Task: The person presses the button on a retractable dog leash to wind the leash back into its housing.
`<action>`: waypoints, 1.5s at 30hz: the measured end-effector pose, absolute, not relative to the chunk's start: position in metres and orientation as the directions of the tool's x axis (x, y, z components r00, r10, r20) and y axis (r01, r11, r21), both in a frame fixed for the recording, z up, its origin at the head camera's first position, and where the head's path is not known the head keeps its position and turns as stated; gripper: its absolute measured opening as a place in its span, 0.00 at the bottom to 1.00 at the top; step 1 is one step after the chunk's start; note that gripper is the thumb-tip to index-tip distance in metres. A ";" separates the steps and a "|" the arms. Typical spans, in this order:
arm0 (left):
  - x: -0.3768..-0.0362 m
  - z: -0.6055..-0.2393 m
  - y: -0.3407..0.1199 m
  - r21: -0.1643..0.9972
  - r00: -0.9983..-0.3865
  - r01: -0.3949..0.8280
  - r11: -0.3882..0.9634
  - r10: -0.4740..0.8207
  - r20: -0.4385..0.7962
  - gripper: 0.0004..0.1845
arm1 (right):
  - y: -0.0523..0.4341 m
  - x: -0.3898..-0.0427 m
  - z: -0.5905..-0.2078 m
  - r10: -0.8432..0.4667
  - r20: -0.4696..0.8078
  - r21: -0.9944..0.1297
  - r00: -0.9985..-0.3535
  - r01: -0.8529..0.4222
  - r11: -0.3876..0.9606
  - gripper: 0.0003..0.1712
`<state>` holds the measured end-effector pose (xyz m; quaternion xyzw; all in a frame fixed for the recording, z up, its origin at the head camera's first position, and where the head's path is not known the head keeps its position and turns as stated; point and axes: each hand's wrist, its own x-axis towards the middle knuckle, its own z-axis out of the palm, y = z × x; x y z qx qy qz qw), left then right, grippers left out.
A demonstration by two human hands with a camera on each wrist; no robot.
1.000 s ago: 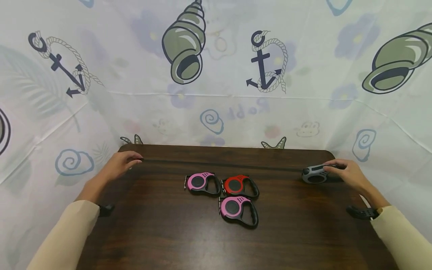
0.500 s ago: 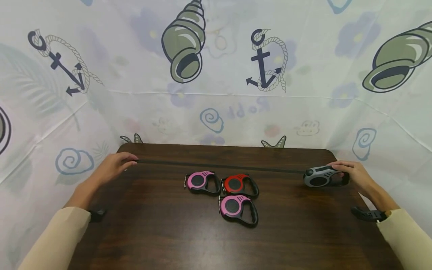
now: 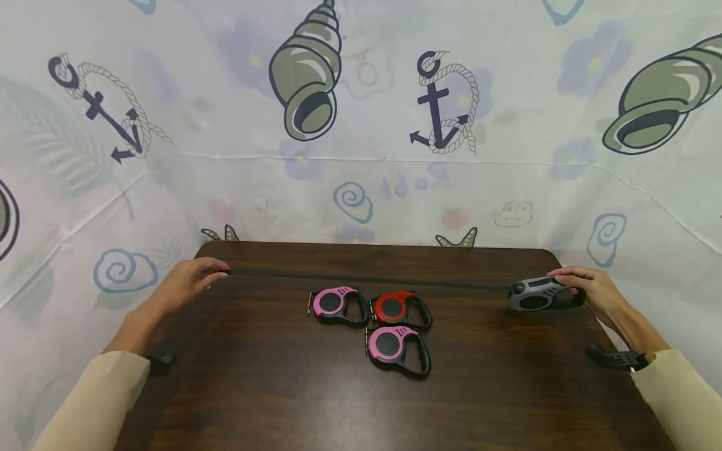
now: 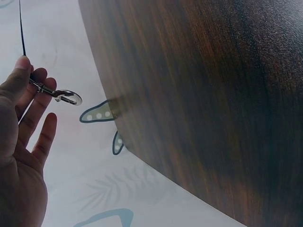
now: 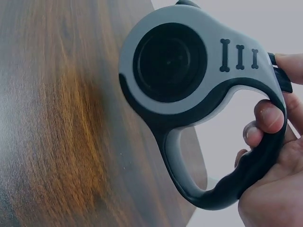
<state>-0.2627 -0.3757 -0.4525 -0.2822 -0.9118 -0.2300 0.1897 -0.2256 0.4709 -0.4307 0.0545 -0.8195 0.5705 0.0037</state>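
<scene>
My right hand point(image 3: 589, 291) grips the black handle of a grey retractable dog leash point(image 5: 227, 90), with fingers curled through the loop and the thumb at the button. From its case a thin black cord point(image 3: 361, 277) runs taut across the far part of the table to my left hand point(image 3: 192, 282). There the thumb and fingers pinch the cord's end just by a silver metal clip point(image 4: 68, 97), seen in the left wrist view. Between the hands lie two pink leashes, one at the left point(image 3: 333, 304) and one in front point(image 3: 395, 347), and a red leash point(image 3: 395, 308).
The dark wooden table point(image 3: 282, 401) has rounded far corners. A white patterned cloth point(image 3: 237, 188) hangs behind it and along both sides. Black straps sit on both wrists, the right one point(image 3: 615, 358) showing clearly.
My right hand has moved slightly right with the grey leash, which now shows more of its side. My left hand has shifted a little left, keeping the cord stretched. The other leashes have stayed put.
</scene>
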 end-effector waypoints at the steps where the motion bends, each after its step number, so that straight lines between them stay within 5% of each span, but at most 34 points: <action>1: -0.262 -0.452 -0.375 0.323 -0.776 0.595 0.736 0.423 0.467 0.10 | 0.471 -0.225 -0.431 -0.087 0.069 -0.943 -0.994 -0.094 0.320 0.13; 6: -0.260 -0.451 -0.372 0.355 -0.820 0.546 0.759 0.397 0.412 0.09 | 0.473 -0.224 -0.431 -0.101 0.060 -0.964 -0.993 -0.084 0.254 0.14; 18: -0.257 -0.452 -0.362 0.367 -0.820 0.552 0.749 0.407 0.402 0.09 | 0.457 -0.223 -0.432 -0.088 0.071 -0.787 -0.994 -0.110 0.606 0.22; 45: -0.254 -0.448 -0.342 0.356 -0.771 0.613 0.705 0.436 0.464 0.10 | 0.416 -0.220 -0.421 -0.145 0.063 -0.808 -0.987 -0.136 0.574 0.22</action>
